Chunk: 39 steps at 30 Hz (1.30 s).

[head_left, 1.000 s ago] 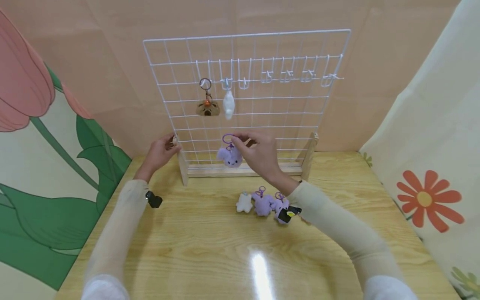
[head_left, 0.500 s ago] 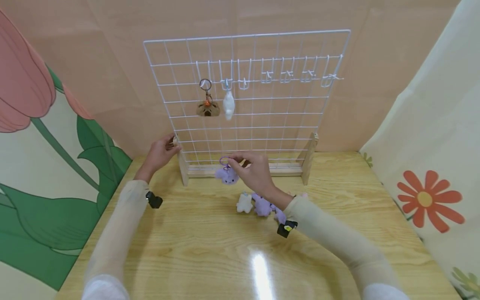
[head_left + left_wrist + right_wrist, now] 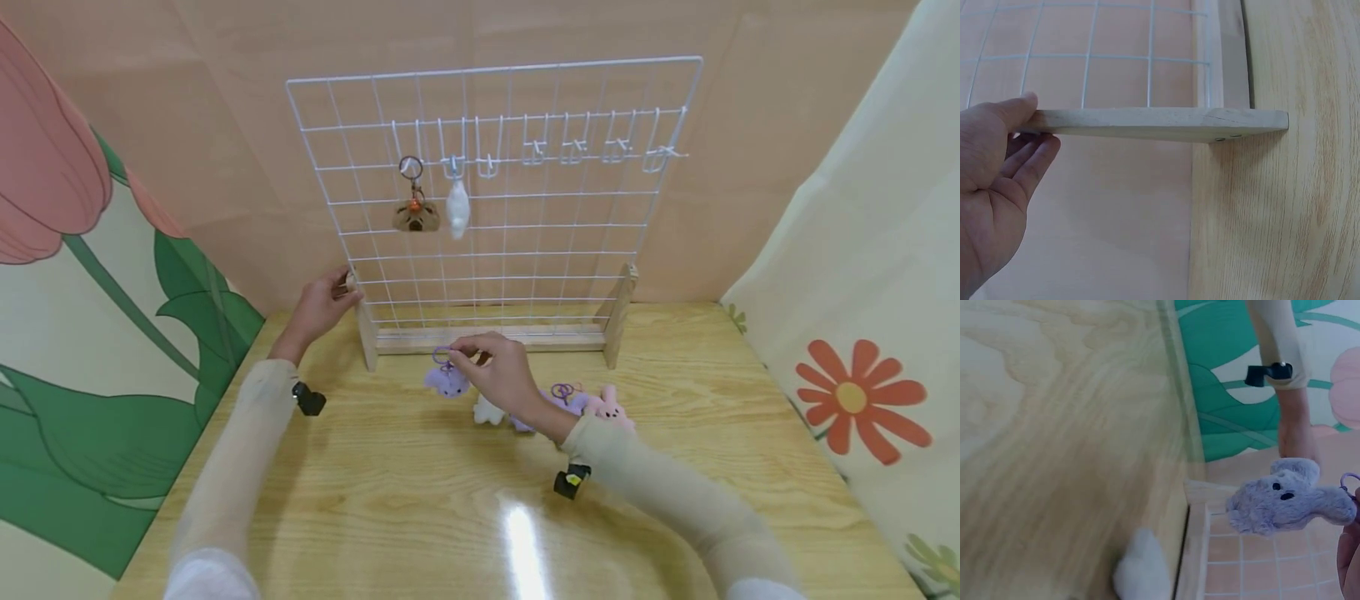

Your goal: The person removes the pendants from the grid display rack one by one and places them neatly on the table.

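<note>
Watching on my feed: right hand (image 3: pixel 497 375) pinches purple plush keychain (image 3: pixel 447 382) by its ring (image 3: pixel 434 356), plush hanging just left of and below fingertips, near side of rack (image 3: pixel 562 340). Left hand (image 3: pixel 318 310) grips left wooden post (image 3: pixel 365 333).

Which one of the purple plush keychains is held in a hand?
The purple plush keychain hanging from the right hand; the other purple ones rest on the table.

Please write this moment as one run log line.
left hand: grips wooden post; right hand: holds purple keychain; hung: brown keychain, white keychain
</note>
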Available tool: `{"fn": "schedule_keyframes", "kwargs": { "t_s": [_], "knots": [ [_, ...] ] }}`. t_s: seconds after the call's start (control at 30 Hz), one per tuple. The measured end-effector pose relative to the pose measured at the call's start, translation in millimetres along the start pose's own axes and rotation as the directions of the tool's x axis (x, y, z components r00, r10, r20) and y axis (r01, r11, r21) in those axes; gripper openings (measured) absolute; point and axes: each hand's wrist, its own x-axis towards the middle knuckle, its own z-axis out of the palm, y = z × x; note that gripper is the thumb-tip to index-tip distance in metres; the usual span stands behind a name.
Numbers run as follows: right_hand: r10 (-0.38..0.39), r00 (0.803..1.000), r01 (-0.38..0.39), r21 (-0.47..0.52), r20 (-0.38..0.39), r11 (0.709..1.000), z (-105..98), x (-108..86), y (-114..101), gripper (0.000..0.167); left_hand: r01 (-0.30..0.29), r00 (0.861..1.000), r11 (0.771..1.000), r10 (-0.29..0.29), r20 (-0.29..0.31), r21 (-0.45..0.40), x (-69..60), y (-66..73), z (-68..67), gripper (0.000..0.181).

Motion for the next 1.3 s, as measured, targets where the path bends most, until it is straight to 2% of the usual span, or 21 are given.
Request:
{"fn": "schedule_keyframes", "kwargs": {
  "t_s": [0.2, 0.57, 0.8, 1.03, 1.3],
  "knots": [
    [0.038, 0.998, -0.039, 0.007, 0.055, 0.999, 5, -14.8, 1, 0.009, -0.002, 1.000, 1.000, 0.002, -0.003, 0.001, 0.8, -0.5, 0.5, 0.064],
    [0.148, 0.983, -0.145, -0.033, 0.107, 0.989, 14, -36.7, 5, 0.007, -0.009, 1.000, 1.000, 0.009, -0.003, -0.009, 0.9, 1.1, -0.2, 0.064],
    [0.158, 0.977, -0.155, -0.034, 0.144, 0.987, 19, -50.8, 9, 0.005, -0.013, 1.000, 1.000, 0.013, -0.006, 0.005, 0.4, 0.8, 1.1, 0.064],
    [0.158, 0.978, -0.154, -0.036, 0.139, 0.987, 21, -52.9, 18, 0.005, -0.015, 1.000, 1.000, 0.015, -0.012, 0.001, 0.6, 0.9, 1.5, 0.063],
    [0.178, 0.975, -0.171, -0.066, 0.132, 0.983, 22, -43.3, 29, 0.006, -0.007, 1.000, 1.000, 0.007, -0.002, -0.023, 0.0, -0.1, 1.4, 0.064]
  ]
}}
